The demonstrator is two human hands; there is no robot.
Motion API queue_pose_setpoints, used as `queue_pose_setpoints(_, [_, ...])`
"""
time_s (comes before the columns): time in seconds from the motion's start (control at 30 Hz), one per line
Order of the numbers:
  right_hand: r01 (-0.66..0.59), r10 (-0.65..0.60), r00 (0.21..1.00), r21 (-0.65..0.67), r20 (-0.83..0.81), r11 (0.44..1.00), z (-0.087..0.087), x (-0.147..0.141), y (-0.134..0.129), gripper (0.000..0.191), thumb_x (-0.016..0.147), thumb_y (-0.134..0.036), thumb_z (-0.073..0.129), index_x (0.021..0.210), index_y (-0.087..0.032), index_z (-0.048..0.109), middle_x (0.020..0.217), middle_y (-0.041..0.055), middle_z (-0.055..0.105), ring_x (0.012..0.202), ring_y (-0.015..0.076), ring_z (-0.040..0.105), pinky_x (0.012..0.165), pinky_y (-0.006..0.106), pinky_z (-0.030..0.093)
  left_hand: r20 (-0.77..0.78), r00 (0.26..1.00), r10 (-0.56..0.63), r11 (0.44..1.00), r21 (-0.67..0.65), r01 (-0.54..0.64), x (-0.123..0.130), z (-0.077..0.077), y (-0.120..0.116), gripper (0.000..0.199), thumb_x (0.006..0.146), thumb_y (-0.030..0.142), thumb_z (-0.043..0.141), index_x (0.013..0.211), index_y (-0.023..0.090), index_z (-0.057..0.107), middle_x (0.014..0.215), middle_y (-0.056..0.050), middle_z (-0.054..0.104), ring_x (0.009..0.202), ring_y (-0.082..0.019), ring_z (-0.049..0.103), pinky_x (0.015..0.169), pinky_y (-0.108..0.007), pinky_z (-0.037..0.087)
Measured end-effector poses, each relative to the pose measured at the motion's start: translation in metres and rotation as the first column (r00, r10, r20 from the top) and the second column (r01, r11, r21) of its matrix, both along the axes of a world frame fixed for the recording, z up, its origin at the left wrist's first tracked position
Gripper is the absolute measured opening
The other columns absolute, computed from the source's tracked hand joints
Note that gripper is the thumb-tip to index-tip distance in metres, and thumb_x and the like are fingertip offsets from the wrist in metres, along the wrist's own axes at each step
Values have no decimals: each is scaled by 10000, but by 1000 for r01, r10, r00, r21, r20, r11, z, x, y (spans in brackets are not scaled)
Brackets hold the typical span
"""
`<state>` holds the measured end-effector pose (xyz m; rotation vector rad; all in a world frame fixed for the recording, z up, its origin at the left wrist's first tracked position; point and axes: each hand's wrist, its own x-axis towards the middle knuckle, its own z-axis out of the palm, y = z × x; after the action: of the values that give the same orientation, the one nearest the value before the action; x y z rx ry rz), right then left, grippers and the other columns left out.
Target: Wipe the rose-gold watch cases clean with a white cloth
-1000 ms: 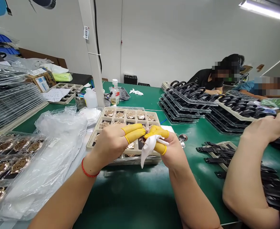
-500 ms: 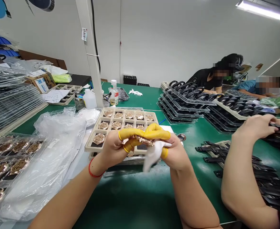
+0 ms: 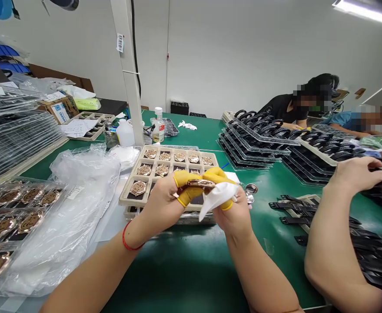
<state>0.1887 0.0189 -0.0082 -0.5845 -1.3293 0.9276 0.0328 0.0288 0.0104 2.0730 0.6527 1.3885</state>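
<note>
Head view: one rose-gold octagonal piece [image 3: 197, 184], seen nearly edge-on, held above the right half of a beige tray [image 3: 125, 198].

Grip: left hand [image 3: 160, 208] and right hand [image 3: 233, 215] are pressed together on the piece, pinching it with yellow finger cots [image 3: 184, 184]; the right also pinches one white cloth [image 3: 218, 198] against it.

Change from half a second ago: the cloth hung below the hands; now it lies against the piece's right end.

Tray: five pieces fill the top row, three show in the second, one sits at the left of the third; the hands hide the rest. Dark pads [image 3: 197, 200] show in the vacated pockets.

Left wrist: one red string bracelet [image 3: 128, 237].

Left side: a crumpled clear plastic bag [image 3: 86, 167] lies beside the tray, near a clear tray of similar pieces [image 3: 24, 208].

Desk: green [image 3: 177, 269], with one white bottle [image 3: 124, 132] and one labelled bottle [image 3: 158, 128] beyond the tray.

Co-workers: one forearm and hand [image 3: 357, 174] at right, two people [image 3: 285, 106] across, among stacked trays of black watch straps [image 3: 252, 134].
</note>
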Motion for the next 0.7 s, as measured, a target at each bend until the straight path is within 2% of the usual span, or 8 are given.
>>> queue_pose_setpoints(0.13, [11, -14, 996, 37, 83, 999, 2, -4, -2, 273, 802, -352, 696, 1075, -355, 694, 981, 30, 665, 953, 222, 630, 790, 352, 538, 185, 974, -133, 976, -148, 161, 6, -6, 5, 125, 878, 257, 617, 964, 213, 696, 932, -21, 718, 836, -160, 663, 748, -235, 530])
queue_pose_setpoints(0.2, [124, -152, 973, 161, 175, 979, 5, -1, -4, 300, 824, -245, 676, 1095, -375, 685, 986, 19, 651, 964, 202, 608, 832, 344, 519, 140, 981, -135, 969, -188, 160, 6, -5, 2, 189, 894, 288, 592, 1048, 211, 669, 992, -37, 709, 866, -171, 662, 753, -251, 536])
queue_pose_setpoints(0.3, [291, -434, 853, 424, 292, 858, 12, 6, -8, 408, 837, -111, 612, 1140, -380, 665, 977, 17, 624, 932, 177, 573, 837, 327, 499, -92, 995, 47, 992, -112, -57, 0, 0, -4, 299, 913, 302, 553, 1199, 224, 582, 1048, -49, 686, 892, -190, 643, 785, -305, 521])
queue_pose_setpoints(0.37, [260, -488, 783, 510, 385, 820, 15, 11, -9, 464, 836, -68, 568, 1179, -371, 644, 976, 23, 619, 914, 177, 562, 820, 329, 497, -215, 948, 236, 972, 38, -233, -5, 3, -9, 272, 911, 288, 545, 1166, 211, 600, 1019, -59, 689, 894, -224, 629, 791, -355, 501])
queue_pose_setpoints(0.43, [212, -433, 784, 464, 445, 860, 15, 14, -9, 463, 843, -69, 554, 1192, -361, 638, 976, 26, 636, 920, 184, 572, 832, 344, 497, -260, 911, 321, 946, 141, -293, -7, 5, -11, 203, 902, 242, 545, 1070, 194, 646, 977, -64, 698, 884, -241, 627, 772, -365, 493])
queue_pose_setpoints(0.5, [210, -329, 867, 326, 373, 922, 12, 14, -6, 385, 865, -131, 574, 1159, -365, 658, 987, 21, 661, 928, 190, 597, 839, 354, 510, -237, 931, 276, 959, 135, -250, -5, 3, -10, 177, 884, 189, 562, 1029, 199, 662, 958, -47, 706, 872, -220, 638, 764, -328, 499])
queue_pose_setpoints(0.6, [151, -165, 976, 104, 142, 983, 3, 9, -1, 268, 836, -284, 660, 1089, -366, 689, 1037, 16, 684, 935, 210, 633, 814, 362, 541, -39, 991, 131, 989, -65, -134, 4, -4, -6, 194, 878, 177, 581, 1055, 216, 648, 970, -18, 709, 860, -171, 654, 776, -261, 517])
queue_pose_setpoints(0.7, [99, -100, 994, 16, 54, 995, -1, 3, 2, 245, 813, -339, 684, 1057, -337, 705, 1041, 30, 698, 974, 233, 636, 842, 383, 539, 146, 988, 39, 972, -235, -3, 13, -12, -3, 201, 888, 226, 582, 1085, 210, 622, 988, -22, 701, 843, -154, 658, 761, -239, 531])
